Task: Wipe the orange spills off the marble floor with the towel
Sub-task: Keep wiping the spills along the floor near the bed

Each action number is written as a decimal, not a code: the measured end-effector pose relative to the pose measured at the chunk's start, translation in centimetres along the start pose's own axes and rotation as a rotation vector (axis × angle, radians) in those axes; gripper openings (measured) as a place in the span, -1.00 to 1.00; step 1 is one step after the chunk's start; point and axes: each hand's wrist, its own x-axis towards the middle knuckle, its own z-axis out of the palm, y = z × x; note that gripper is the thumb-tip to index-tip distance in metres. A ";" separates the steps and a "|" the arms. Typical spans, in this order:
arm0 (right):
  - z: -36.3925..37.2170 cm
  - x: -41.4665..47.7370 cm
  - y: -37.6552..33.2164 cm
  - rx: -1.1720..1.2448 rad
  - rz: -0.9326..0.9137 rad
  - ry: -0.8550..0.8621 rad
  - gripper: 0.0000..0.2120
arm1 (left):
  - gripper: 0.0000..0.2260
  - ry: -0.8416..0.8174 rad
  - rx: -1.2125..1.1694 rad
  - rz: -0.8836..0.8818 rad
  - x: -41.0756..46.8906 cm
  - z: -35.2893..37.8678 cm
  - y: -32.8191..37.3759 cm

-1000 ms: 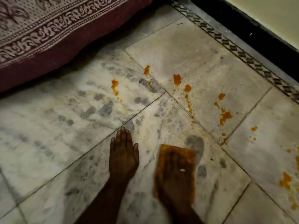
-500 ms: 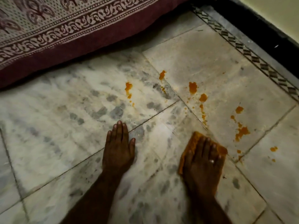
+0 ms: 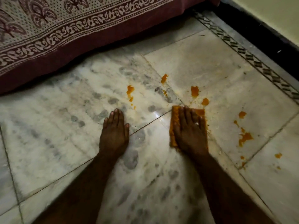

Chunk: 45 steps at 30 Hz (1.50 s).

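Pressing flat, the right hand (image 3: pixel 191 131) pins the towel (image 3: pixel 174 126) to the marble floor (image 3: pixel 64 126), grip open, fingers straight, just short of 2 orange spills (image 3: pixel 195 91); the left hand (image 3: pixel 114 133) lies open alongside.

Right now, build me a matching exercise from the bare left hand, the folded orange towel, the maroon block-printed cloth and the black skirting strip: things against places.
Things
1 left hand
2 folded orange towel
3 maroon block-printed cloth
4 black skirting strip

Places
a foot of the pale wall, upper right
b flat on the bare white marble floor
c pressed under the right hand
d upper left

Pairs: 1-b, 2-c, 3-d, 4-a
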 end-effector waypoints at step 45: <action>0.2 5.9 -15.8 0.035 -0.508 0.082 -0.37 | -0.45 0.032 0.065 -0.162 2.9 0.5 -1.3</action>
